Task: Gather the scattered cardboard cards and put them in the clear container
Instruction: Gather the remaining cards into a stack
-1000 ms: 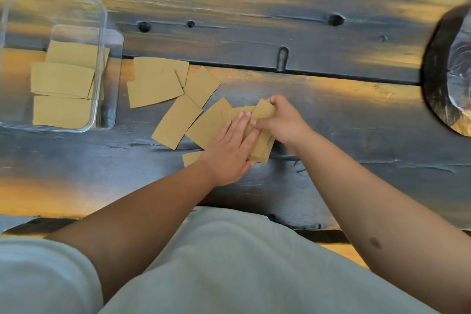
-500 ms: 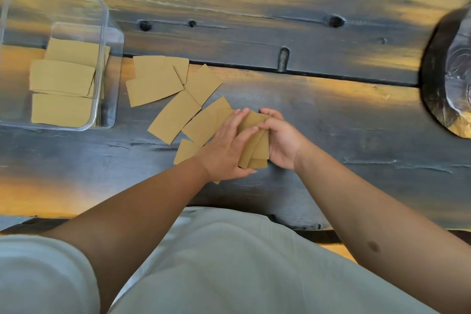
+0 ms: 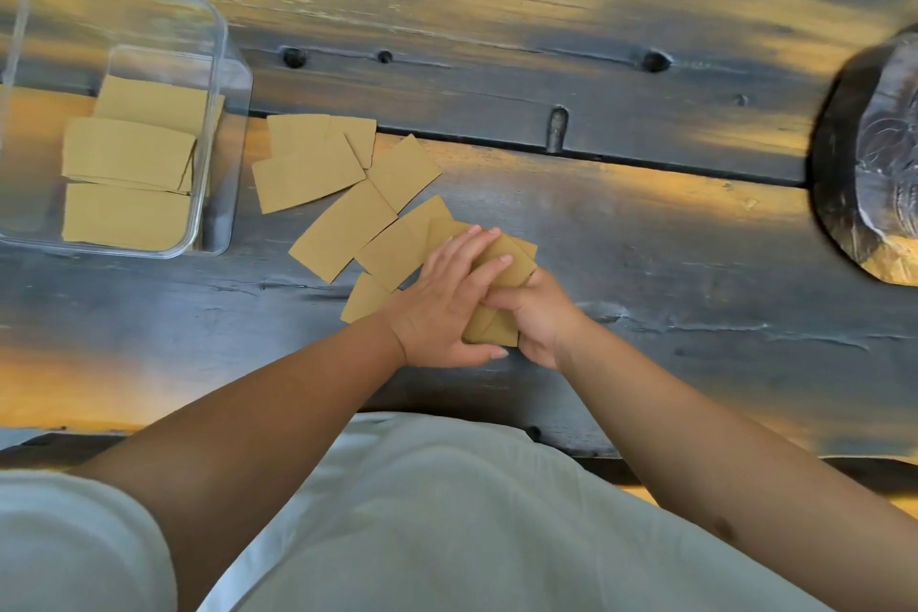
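A small stack of tan cardboard cards (image 3: pixel 511 263) is clasped between both hands at the table's middle. My left hand (image 3: pixel 447 303) presses on the stack from the left and above, while my right hand (image 3: pixel 539 318) cups it from the right and below. Several loose cards (image 3: pixel 343 234) lie fanned out on the table to the left of my hands, one (image 3: pixel 365 296) partly under my left wrist. The clear container (image 3: pixel 226 80) stands at the far left with several cards (image 3: pixel 126 154) lying flat inside.
The dark wooden table (image 3: pixel 646 263) has plank seams and knot holes. A dark round object with a shiny wrapped centre (image 3: pixel 874 164) sits at the right edge. My light-coloured clothing fills the bottom of the view.
Both hands have drawn the picked-up cards toward me and squared them into a tighter stack. The loose cards and the container have not moved.
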